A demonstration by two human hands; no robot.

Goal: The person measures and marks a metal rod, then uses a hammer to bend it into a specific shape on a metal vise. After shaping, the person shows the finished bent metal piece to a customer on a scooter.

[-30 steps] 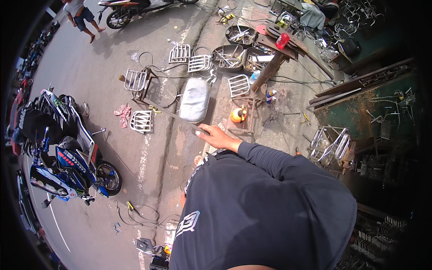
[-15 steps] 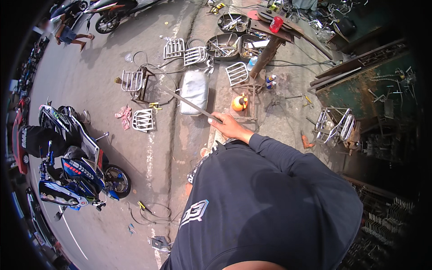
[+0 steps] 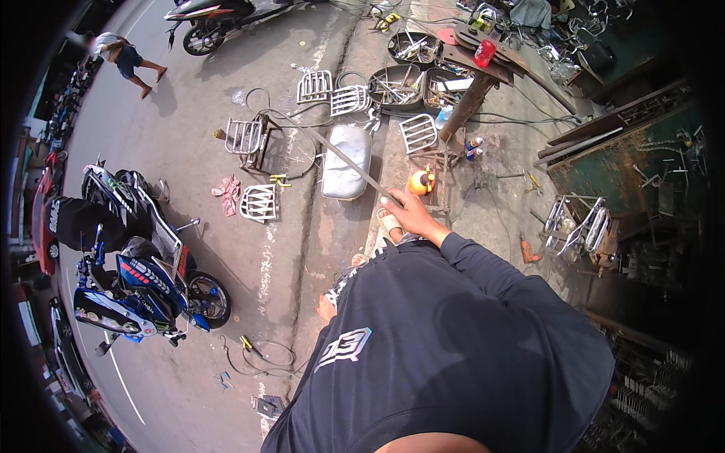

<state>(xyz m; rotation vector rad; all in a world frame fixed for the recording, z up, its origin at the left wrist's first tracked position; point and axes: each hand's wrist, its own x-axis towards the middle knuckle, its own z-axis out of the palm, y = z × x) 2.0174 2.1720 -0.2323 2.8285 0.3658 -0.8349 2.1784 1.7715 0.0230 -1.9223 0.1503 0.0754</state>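
Note:
My right hand [image 3: 412, 213] is closed around the near end of a long, thin metal bar [image 3: 349, 164]. The bar slants away to the far left, passing above a silver-grey padded seat [image 3: 347, 175] on the ground. Of my left hand [image 3: 326, 308], only a small patch of skin seems to show beside my patterned shorts; my shirt hides the rest, fingers included. Just beyond my right hand stands an orange round spray bottle [image 3: 420, 182] with a black top. White metal racks [image 3: 259, 203] lie left of the seat, and one rack [image 3: 244, 138] rests on a small metal stand.
A blue-black motorcycle [image 3: 151, 294] is parked at the left. Black bins [image 3: 397, 85] of metal pieces stand ahead, near a rusty post [image 3: 466, 106] bearing a red can [image 3: 484, 53]. Cables [image 3: 268, 355] trail on the ground. An orange drill [image 3: 530, 252] lies at the right.
My view has shifted, so the surroundings sit farther right. My sandalled foot now shows beside my right hand, which still holds the bar. A person at the far left has taken a step.

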